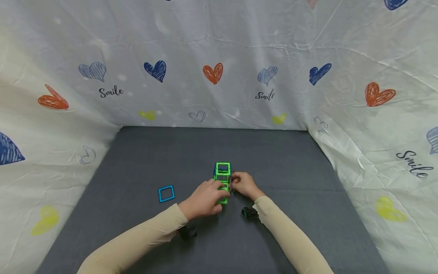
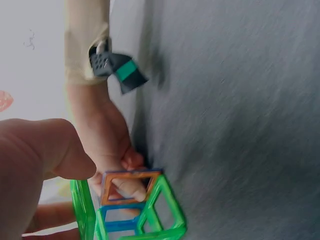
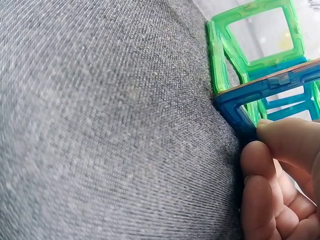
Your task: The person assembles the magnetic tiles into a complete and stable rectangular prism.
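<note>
Square-framed magnetic tiles, green and blue, stand joined in a row-like structure in the head view. My left hand reaches over its near end; in the left wrist view, a green magnetic tile sits between my thumb and fingers. On the structure's right side, my right hand pinches the edge of an upright magnetic tile. That tile shows an orange face in the left wrist view and a blue face in the right wrist view. Its lower edge is near the cloth, against the green tiles.
A single blue square magnetic tile lies flat left of the structure. Dark grey cloth covers the table. White curtains printed with hearts border its back and sides. Each wrist wears a small black camera.
</note>
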A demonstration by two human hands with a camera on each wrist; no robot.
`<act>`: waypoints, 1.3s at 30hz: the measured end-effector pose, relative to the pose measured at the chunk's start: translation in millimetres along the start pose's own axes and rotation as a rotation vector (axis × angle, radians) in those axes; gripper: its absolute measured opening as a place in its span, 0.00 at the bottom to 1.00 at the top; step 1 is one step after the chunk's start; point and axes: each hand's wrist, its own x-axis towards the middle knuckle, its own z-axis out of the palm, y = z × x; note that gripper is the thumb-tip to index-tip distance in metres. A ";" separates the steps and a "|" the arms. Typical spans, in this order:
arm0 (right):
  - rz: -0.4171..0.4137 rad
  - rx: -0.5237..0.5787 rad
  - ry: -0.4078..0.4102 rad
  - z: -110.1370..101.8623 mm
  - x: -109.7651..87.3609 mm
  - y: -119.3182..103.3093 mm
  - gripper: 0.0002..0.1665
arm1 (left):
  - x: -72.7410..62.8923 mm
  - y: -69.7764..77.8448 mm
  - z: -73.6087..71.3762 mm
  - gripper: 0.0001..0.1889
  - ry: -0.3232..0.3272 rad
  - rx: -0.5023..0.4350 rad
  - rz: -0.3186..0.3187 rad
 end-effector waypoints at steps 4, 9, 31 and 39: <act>-0.010 -0.025 0.008 0.7 -1.2 -1.4 0.13 | 10.1 -6.9 0.8 0.19 0.021 0.009 -0.015; -0.010 -0.015 0.022 1.4 -2.1 -2.5 0.12 | 19.6 -11.1 7.1 0.20 0.024 0.013 -0.025; -0.006 -0.007 0.032 4.1 0.7 -0.4 0.06 | 33.5 -20.5 22.2 0.21 -0.017 0.021 -0.067; -0.009 -0.023 0.035 2.4 0.2 0.9 0.07 | 34.7 -19.1 22.4 0.21 -0.027 0.016 -0.073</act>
